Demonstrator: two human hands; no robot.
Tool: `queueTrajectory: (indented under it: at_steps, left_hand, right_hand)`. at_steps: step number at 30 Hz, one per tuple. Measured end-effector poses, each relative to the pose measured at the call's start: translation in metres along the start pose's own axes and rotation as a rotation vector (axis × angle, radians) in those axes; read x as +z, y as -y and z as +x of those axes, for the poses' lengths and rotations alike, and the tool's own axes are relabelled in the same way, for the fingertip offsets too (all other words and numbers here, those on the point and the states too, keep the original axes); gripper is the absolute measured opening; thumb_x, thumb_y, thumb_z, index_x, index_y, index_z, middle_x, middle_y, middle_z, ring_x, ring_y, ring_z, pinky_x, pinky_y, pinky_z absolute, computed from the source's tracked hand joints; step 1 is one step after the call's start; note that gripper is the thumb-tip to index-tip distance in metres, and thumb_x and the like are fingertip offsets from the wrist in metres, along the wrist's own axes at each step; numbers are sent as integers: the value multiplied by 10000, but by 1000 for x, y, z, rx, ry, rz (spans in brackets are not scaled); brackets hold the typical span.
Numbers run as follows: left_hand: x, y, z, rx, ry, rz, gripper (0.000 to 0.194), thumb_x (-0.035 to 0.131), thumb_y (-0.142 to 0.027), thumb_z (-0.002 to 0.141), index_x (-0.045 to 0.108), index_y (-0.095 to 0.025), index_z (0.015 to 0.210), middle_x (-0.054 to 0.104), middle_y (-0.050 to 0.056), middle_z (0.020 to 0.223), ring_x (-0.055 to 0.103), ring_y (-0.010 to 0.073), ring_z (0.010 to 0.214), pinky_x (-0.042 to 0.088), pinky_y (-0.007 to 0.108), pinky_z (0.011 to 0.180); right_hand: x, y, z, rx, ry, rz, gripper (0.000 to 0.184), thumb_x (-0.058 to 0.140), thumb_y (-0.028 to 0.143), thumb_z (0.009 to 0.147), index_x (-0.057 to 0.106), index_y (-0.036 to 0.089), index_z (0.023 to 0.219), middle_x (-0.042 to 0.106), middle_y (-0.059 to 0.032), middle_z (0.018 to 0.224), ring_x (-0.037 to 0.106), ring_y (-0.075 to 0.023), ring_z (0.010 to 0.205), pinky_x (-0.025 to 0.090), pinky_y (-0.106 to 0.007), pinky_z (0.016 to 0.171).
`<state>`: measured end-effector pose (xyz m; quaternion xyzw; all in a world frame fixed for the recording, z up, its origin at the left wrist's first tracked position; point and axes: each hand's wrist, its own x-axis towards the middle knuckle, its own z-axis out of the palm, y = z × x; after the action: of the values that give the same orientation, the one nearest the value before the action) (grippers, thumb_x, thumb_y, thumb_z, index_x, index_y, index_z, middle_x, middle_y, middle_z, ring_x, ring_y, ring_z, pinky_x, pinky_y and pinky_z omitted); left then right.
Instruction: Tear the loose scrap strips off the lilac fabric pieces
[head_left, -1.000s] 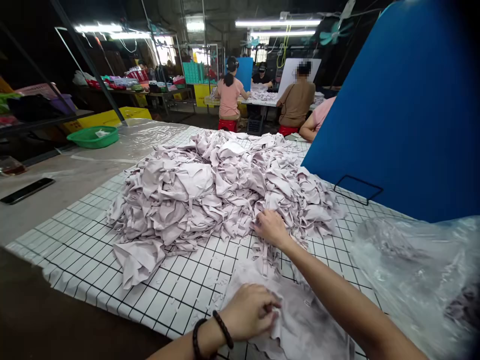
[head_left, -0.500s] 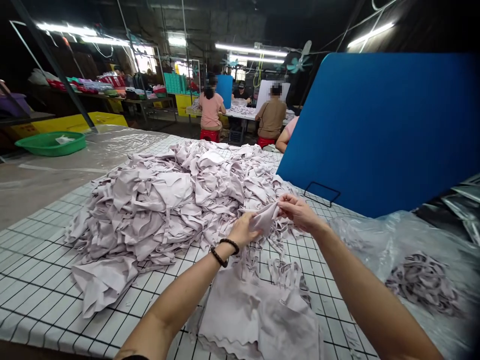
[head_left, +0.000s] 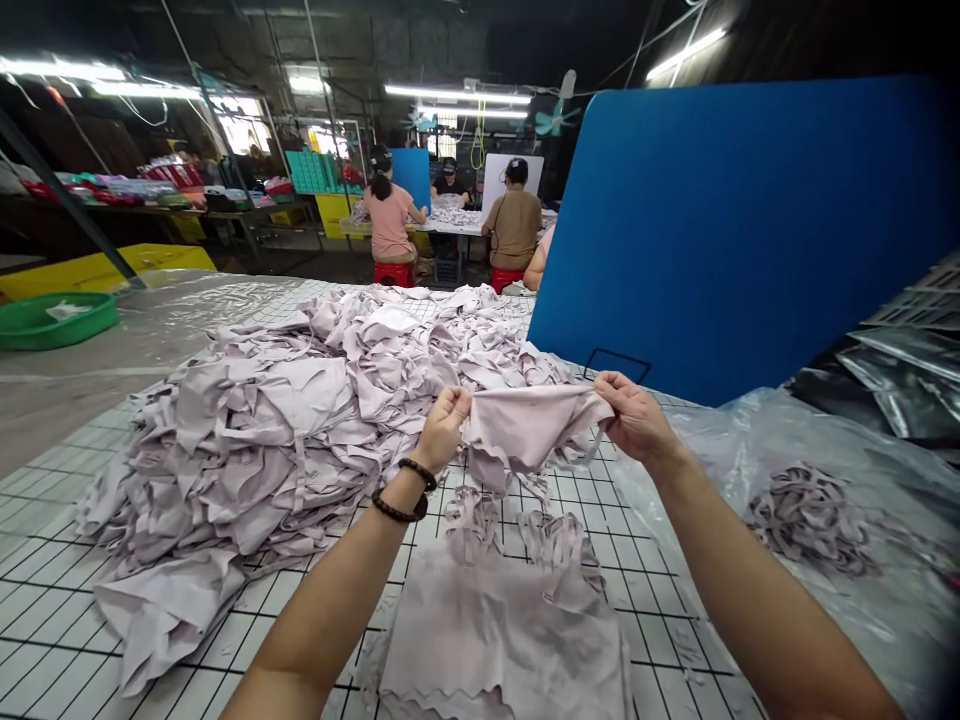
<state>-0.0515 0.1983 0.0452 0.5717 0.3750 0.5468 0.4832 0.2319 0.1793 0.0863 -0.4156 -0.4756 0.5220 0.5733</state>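
Note:
A pale mauve strappy garment (head_left: pixel 532 425), likely a camisole top, hangs stretched between my two hands above the table. My left hand (head_left: pixel 444 425), with dark bead bracelets at the wrist, pinches its left end. At the other end, the fingers of my right hand (head_left: pixel 634 412) are closed on the fabric. Below lies a flat stack of similar garments (head_left: pixel 510 630), straps pointing away from me and wavy hems towards me. A large loose heap of the same garments (head_left: pixel 262 430) spreads to the left and behind.
A tall blue board (head_left: pixel 712 240) stands on the right behind a black wire frame (head_left: pixel 616 362). Clear plastic (head_left: pixel 720 440) with bundled straps (head_left: pixel 814 520) lies at right. A green basin (head_left: pixel 60 322) sits far left. Several people work at a table (head_left: pixel 450 226) beyond.
My right hand took a garment from the heap. Both hands now hold it spread apart and raised, where half a second ago it was bunched between them. The view has turned right.

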Motion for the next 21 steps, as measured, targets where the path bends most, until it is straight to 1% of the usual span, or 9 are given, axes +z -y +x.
queueTrajectory:
  at_steps: [2, 5, 7, 9, 12, 15, 18, 20, 21]
  left_hand:
    - [2, 1, 14, -107, -33, 8, 345, 445, -526, 867, 504, -192, 932, 492, -41, 662, 448, 79, 523, 396, 188, 516]
    - [4, 23, 30, -206, -20, 127, 350, 487, -511, 836, 523, -164, 870, 514, -30, 639, 470, 91, 522, 407, 204, 517]
    - [6, 43, 34, -249, -8, 217, 312, 547, -459, 803, 535, -149, 770, 529, -12, 625, 500, 113, 557, 423, 230, 555]
    - [8, 59, 32, -277, -17, 325, 276, 571, -407, 783, 531, -149, 696, 533, 2, 623, 524, 140, 612, 436, 262, 619]
    - [10, 67, 19, -258, -74, 479, 226, 555, -378, 789, 549, -154, 759, 585, 55, 792, 557, 195, 836, 419, 322, 804]
    - [8, 59, -4, -203, -146, 618, 283, 570, -387, 770, 534, -175, 954, 543, 103, 1074, 462, 243, 1112, 323, 371, 963]
    - [-1, 51, -30, -216, -118, 911, 434, 656, -386, 669, 494, -187, 1019, 510, 113, 1104, 445, 296, 1144, 319, 399, 959]
    - [-9, 51, -45, -271, -40, 1074, 489, 685, -401, 621, 479, -175, 1003, 514, 129, 1073, 479, 321, 1100, 352, 398, 913]
    - [-13, 53, -52, -307, 8, 1096, 503, 691, -416, 612, 472, -170, 992, 517, 139, 1066, 496, 325, 1077, 367, 392, 892]
  right_hand:
    - [-6, -4, 5, 32, 41, -107, 296, 681, 429, 726, 509, 227, 856, 482, 50, 642, 428, -88, 511, 364, -219, 497]
    - [-13, -24, 11, 51, -17, -506, 266, 678, 406, 694, 536, 195, 772, 521, 17, 667, 459, -114, 566, 372, -250, 537]
    - [-9, -44, 7, 46, -34, -776, 206, 658, 356, 691, 546, 186, 723, 561, -18, 723, 498, -146, 632, 394, -280, 578]
    - [6, -64, -5, 49, 57, -899, 151, 613, 340, 728, 560, 199, 745, 591, -39, 777, 530, -179, 683, 414, -310, 602]
    - [41, -91, -29, 40, 202, -902, 138, 635, 355, 726, 561, 244, 766, 604, -27, 780, 551, -207, 704, 422, -333, 614]
    - [75, -112, -45, -17, 200, -978, 212, 702, 353, 663, 540, 266, 769, 589, -33, 804, 558, -261, 778, 404, -364, 667]
    - [93, -125, -47, -100, 146, -1120, 166, 655, 277, 688, 538, 262, 804, 585, -51, 894, 558, -308, 890, 376, -385, 745]
    - [95, -126, -42, -87, 142, -1128, 138, 607, 209, 701, 549, 256, 816, 596, -54, 892, 564, -299, 880, 365, -385, 757]
    - [94, -125, -38, -67, 147, -1112, 139, 593, 186, 699, 556, 254, 814, 602, -53, 874, 568, -287, 853, 363, -379, 746]
